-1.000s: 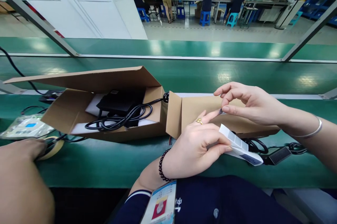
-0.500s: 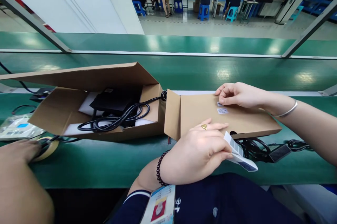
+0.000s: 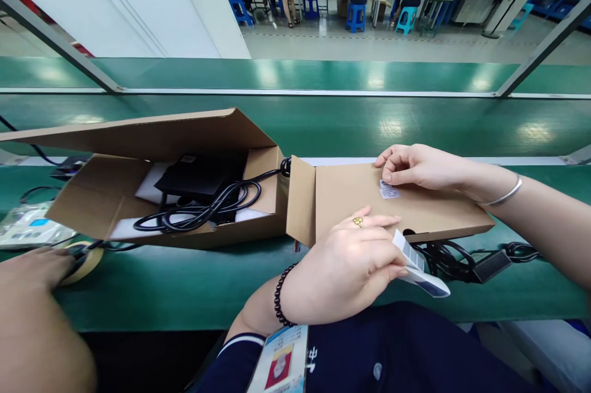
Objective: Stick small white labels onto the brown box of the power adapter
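Note:
My left hand, with a ring and a beaded bracelet, pinches a folded sheet of sticker labels over the near edge of a brown cardboard box. The box lies flat, its end flap standing out on the left. My right hand, a bangle at its wrist, rests on the box top with thumb and fingertips pinched at a small white printed label. A second label appears to meet it there, partly under the fingers. Black cables with a power adapter lie at the near right side.
To the left stands an open carton holding a black device and a coiled black cable. Another person's hand is by a tape roll and a bagged item. Metal posts frame the green bench.
My right fingers have brought the upper label down against the lower one, closing the gap between them. My left hand stays in place with the label sheet. The view shifts slightly.

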A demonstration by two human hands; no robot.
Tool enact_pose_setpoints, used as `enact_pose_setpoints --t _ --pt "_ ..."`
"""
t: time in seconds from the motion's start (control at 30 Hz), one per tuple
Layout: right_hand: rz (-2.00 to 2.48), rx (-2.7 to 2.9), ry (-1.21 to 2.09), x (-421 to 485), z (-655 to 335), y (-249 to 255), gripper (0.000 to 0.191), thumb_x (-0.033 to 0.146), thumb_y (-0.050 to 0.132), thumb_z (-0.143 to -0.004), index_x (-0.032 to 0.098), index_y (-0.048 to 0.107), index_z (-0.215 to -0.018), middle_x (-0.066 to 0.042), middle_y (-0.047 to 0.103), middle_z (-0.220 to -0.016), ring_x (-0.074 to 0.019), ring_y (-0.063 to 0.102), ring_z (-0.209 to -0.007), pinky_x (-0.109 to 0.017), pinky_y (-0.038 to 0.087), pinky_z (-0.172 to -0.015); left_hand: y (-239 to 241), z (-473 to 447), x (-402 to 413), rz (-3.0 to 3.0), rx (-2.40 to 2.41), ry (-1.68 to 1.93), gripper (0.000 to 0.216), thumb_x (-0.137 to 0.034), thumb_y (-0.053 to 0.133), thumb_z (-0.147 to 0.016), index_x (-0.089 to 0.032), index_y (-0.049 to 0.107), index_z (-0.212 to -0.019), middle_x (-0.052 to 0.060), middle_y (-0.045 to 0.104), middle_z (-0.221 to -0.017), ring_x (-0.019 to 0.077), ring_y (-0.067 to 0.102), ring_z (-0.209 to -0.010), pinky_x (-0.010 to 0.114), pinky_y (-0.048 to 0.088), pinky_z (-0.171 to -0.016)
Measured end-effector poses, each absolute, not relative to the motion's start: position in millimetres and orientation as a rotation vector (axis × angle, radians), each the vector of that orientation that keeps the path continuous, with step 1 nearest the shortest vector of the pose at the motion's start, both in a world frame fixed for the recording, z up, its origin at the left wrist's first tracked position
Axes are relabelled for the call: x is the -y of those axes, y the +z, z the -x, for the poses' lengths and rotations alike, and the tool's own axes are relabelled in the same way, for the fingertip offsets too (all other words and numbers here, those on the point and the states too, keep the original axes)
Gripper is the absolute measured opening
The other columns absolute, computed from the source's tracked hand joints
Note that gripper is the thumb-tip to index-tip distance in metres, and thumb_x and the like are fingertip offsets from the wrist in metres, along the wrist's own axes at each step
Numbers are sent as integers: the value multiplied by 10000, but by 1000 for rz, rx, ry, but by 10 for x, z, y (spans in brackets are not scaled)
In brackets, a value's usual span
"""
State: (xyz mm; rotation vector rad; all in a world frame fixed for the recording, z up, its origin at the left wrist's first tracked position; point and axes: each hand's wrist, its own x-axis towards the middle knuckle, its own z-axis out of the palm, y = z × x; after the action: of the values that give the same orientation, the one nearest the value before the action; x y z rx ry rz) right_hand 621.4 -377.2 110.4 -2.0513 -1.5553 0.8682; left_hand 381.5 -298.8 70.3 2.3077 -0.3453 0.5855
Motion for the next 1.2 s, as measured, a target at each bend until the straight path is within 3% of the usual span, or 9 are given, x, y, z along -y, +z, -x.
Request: enact_pose_setpoints --t 0.3,0.37,0.43,0.53,0.63,0.7,0.87,1.03,1.2 --pt "2092 1556 816 3774 -6180 1089 279 464 664 -748 193 716 -709 -71 605 -1162 -259 577 -1094 -361 446 -944 725 -3819 2991 -2266 351 610 89 -186 622 -936 -169 675 -868 15 729 -876 213 640 -1191 411 442 -1132" --pt "2116 1540 738 3771 -6192 1024 272 460 703 -713 197 720 -782 -71 622 -1108 -242 595 -1034 -365 471 -914 746 -3831 2997 -2181 327 682 88 -165 624 -929 -159 670 -855 19 725 -846 197 680 -1091 335 510 -1037" --pt "2130 1486 597 3782 -6209 971 412 453 761 -659 197 703 -977 -74 642 -1055 -225 607 -923 -366 509 -814 767 -3841 3001 -2099 246 772 86 -151 632 -917 -153 668 -838 16 703 -796 154 701 -891 252 554 -848" --pt "2087 1483 256 3878 -6178 1026 508 430 769 -678 202 659 -1119 -84 660 -1065 -237 613 -908 -379 526 -781 782 -3847 2999 -2050 80 878 77 -125 643 -890 -158 658 -823 -3 657 -756 94 626 -705 190 504 -656" --pt "1956 1495 73 4106 -6001 1222 260 441 638 -852 220 693 -977 -69 682 -1028 -231 633 -929 -379 520 -855 767 -3858 2990 -2026 -14 956 81 -102 635 -878 -163 633 -825 -12 649 -791 77 608 -735 167 483 -661" --pt "1859 1569 95 4287 -5827 1313 235 441 605 -904 238 691 -985 -52 700 -998 -213 651 -919 -347 530 -835 750 -3878 2979 -2027 -46 999 77 -115 640 -875 -164 625 -817 -15 647 -800 73 605 -742 165 476 -673" --pt "1800 1721 -93 4527 -5519 1190 227 281 643 -908 248 645 -1132 -15 737 -969 -164 697 -828 -283 558 -746 729 -3941 2943 -2011 -69 1028 72 -158 656 -871 -155 627 -805 -8 648 -789 86 613 -736 179 480 -673" --pt "1790 1753 -323 4501 -5472 1108 146 206 603 -920 265 671 -1034 -1 759 -910 -172 715 -776 -306 557 -704 720 -3979 2940 -1961 -8 953 71 -228 677 -898 -171 702 -864 10 703 -837 108 649 -775 208 516 -717" --pt "1579 1945 -661 4509 -5504 1105 318 122 637 -878 313 662 -1130 -4 763 -968 -179 700 -763 -360 546 -723 746 -3986 2984 -1875 -52 1001 149 -186 670 -879 -162 692 -734 9 684 -731 111 626 -687 219 508 -649"
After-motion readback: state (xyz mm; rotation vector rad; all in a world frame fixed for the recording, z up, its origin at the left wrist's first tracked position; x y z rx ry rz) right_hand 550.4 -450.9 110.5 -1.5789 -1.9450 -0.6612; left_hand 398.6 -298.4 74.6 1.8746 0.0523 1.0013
